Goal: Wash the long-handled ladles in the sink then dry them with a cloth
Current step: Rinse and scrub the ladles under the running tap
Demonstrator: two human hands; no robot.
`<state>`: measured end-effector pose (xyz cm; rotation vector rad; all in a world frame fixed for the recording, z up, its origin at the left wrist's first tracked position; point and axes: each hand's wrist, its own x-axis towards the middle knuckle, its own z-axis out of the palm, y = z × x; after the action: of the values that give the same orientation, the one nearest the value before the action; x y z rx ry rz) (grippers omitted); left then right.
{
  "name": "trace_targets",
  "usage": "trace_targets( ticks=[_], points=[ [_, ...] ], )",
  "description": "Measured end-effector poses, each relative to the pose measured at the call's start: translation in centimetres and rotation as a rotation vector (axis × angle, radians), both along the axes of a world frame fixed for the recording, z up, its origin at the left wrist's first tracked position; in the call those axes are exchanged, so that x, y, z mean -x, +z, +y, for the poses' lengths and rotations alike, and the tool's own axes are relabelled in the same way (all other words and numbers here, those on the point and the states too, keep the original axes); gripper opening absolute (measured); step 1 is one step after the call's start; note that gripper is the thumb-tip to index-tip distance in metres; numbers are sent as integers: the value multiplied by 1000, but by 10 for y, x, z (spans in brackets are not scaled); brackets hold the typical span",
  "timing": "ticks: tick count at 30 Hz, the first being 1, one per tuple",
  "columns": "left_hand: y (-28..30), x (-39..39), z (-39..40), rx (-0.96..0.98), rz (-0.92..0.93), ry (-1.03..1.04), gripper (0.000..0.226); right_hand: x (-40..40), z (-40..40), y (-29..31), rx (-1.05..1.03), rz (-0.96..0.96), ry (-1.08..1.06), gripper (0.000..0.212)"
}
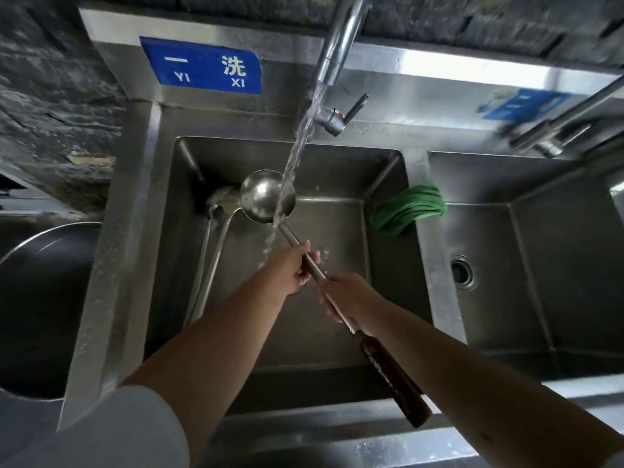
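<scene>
A steel ladle [266, 195] with a long shaft and a dark wooden grip is held over the left basin of the steel sink [417, 251]. Its bowl sits under the running water from the tap [341, 38]. My left hand [295, 266] grips the shaft nearer the bowl. My right hand [347, 298] grips the shaft lower down, just above the wooden grip. Two more long-handled ladles [216, 238] lean in the basin's left corner, bowls at the back. A green cloth [410, 209] hangs over the divider between the basins.
The tap lever [354, 108] sticks out right of the water stream. A second basin with a round drain [462, 271] lies to the right, with another tap [557, 126] above it. A large metal bowl [44, 282] stands to the left of the sink.
</scene>
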<state>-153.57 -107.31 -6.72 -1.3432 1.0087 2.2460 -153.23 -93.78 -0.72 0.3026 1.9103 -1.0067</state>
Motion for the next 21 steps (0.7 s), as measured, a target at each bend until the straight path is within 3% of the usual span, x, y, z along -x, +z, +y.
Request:
trace_targets(
  ticks=[6,9,11,15,19,21],
  points=[
    [12,-13,18,-58,-56,-78,26,22,-19,14,107,-227,-68,34],
    [12,-20,16,51,-64,-60,19,16,-36,13,-19,-91,13,30],
    [11,-23,-5,99,-72,60,15,12,-33,14,-79,-33,42,28],
    [5,-35,-69,376,-36,247,26,15,-18,33,-200,-27,194,34],
    [10,-39,-95,648,-101,-24,13,31,-8,43,-254,18,359,31],
    [13,-38,-95,577,-142,-2,22,36,-8,43,-299,4,388,33]
  ],
)
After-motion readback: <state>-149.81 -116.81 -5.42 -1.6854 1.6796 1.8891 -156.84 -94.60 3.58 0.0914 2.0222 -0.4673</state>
